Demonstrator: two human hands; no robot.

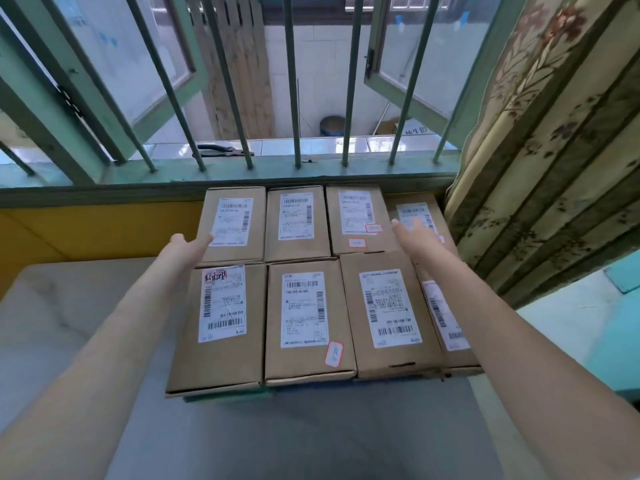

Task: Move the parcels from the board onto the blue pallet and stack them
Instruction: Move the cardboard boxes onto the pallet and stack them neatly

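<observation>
While both your arms reached toward the upper middle of the frame, your left hand [191, 244] lay with straight fingers touching the far-left parcel [231, 223], and your right hand [412, 231] hovered, fingers straight, over the far-right parcel [412, 216]. Eight brown cardboard parcels sat in two rows of four below the barred window [242, 98], a floral curtain [540, 150] at right.

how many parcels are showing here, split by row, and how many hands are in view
Brown cardboard parcels with white labels, far row by the window: 4
Same brown cardboard parcels, near row: 4
Bare hands: 2, left hand, right hand
Total: 8 parcels, 2 hands
</observation>
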